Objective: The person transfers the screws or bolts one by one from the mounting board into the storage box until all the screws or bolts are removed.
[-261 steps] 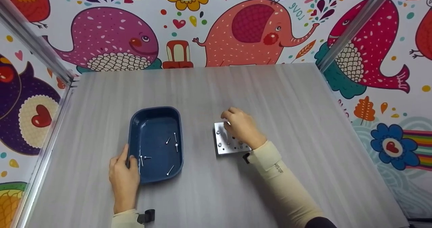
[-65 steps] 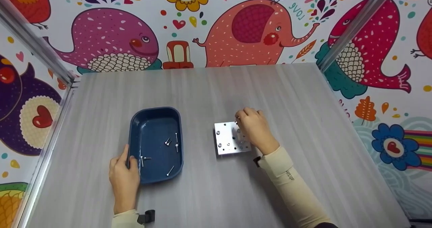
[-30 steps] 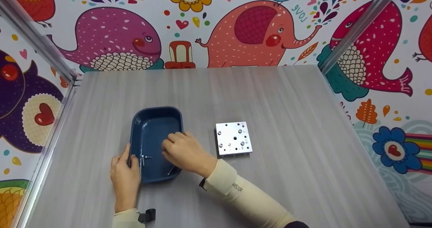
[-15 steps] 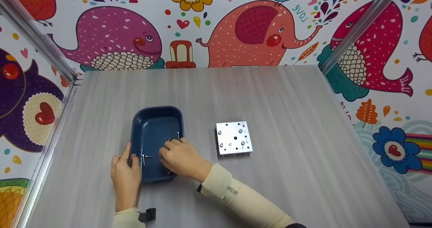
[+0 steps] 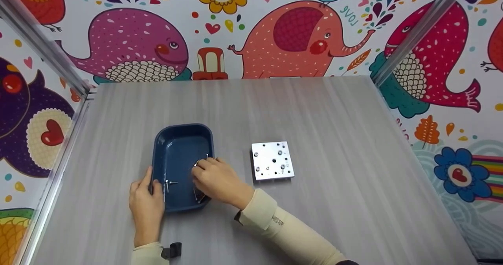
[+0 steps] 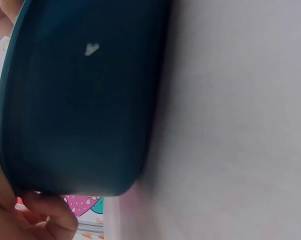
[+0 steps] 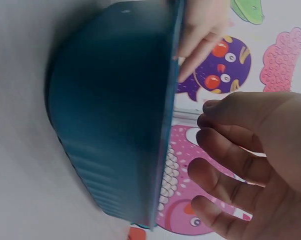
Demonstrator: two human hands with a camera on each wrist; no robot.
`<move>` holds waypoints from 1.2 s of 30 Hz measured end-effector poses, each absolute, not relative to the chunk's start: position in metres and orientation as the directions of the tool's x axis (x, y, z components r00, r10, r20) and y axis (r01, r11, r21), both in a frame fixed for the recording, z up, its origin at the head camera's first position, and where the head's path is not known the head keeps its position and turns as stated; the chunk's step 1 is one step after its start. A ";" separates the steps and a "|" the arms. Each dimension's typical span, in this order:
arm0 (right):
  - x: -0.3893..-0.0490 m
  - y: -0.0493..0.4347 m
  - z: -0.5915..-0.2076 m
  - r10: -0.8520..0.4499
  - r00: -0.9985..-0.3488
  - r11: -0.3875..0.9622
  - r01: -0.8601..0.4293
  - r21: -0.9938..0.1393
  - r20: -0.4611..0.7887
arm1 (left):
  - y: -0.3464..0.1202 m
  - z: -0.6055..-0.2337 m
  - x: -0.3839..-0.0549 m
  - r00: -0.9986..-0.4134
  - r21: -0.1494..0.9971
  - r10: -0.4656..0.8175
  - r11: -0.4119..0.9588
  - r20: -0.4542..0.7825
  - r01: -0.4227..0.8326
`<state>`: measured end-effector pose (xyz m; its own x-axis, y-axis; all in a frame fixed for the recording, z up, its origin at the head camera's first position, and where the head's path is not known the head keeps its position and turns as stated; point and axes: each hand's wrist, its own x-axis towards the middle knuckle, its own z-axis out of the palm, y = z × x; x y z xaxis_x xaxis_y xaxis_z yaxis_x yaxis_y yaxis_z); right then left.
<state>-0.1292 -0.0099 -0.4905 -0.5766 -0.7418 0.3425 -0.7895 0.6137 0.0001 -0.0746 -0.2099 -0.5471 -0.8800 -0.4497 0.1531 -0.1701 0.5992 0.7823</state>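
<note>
My left hand grips the left wall of a dark blue tray, thumb over the rim and fingers along the outside. Over the tray's right side reaches my right hand. The right wrist view shows this right hand with loosely bent fingers, the thumb close to the index finger and nothing visible between them. Small silver screws lie at the tray's left. More screws lie just below my right fingers, and another screw tip shows above; the rest are hidden under the hand.
Right of the tray, a square silver metal plate with holes and several screw heads sits on the grey wood-grain table. Walls printed with cartoon animals and metal corner posts enclose the table.
My right hand has gone from the metal plate to the tray, dipped toward its lower part, then shifted slightly right. Another screw shows beneath the fingers. My left hand has stayed on the tray.
</note>
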 end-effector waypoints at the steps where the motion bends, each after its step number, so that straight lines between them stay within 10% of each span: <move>1: -0.129 -0.007 -0.488 -0.739 -0.580 0.615 -0.788 -0.008 0.343 | -0.210 -0.547 -0.074 -0.881 0.783 -0.449 0.599 0.151 -0.171; 36: -0.145 0.150 -0.499 -0.482 -0.779 0.796 -0.581 -0.172 0.401 | -0.210 -0.548 -0.075 -0.875 0.790 -0.464 0.585 0.138 -0.185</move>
